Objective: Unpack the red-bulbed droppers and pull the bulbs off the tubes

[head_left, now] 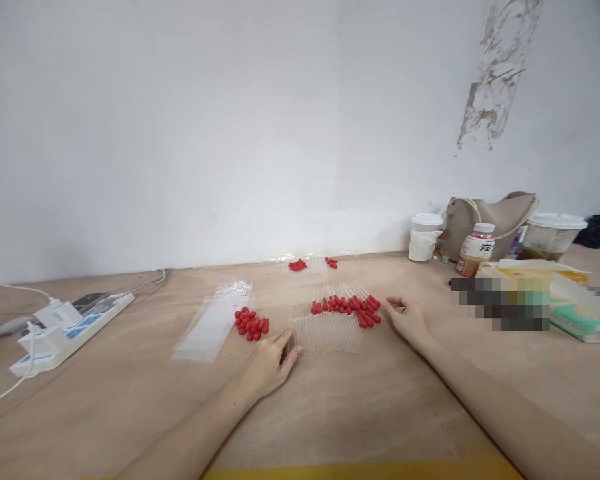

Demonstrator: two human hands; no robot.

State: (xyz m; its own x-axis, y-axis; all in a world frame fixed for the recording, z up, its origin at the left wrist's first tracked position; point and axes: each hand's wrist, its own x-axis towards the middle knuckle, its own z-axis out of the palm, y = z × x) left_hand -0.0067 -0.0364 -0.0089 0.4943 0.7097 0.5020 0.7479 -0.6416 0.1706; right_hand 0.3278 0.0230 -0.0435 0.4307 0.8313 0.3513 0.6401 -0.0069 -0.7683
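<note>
A row of clear glass droppers (326,331) lies on the wooden table in front of me. Behind it lies a second row of droppers with red rubber bulbs (347,304). My left hand (270,363) rests at the left end of the clear row, fingers loosely curled and touching the tubes. At the right end of the red-bulbed row rests my right hand (406,319), fingers bent, tips near the bulbs. A loose heap of red rubber bulbs (251,323) sits left of the rows. Neither hand grips anything that I can make out.
Clear plastic bags (211,324) lie left of the bulbs. A white power strip (70,333) with chargers is at far left. More red bulbs (298,265) sit by the wall. Cups (425,237), a bottle (476,249), a bag (495,217) and boxes (575,303) crowd the right.
</note>
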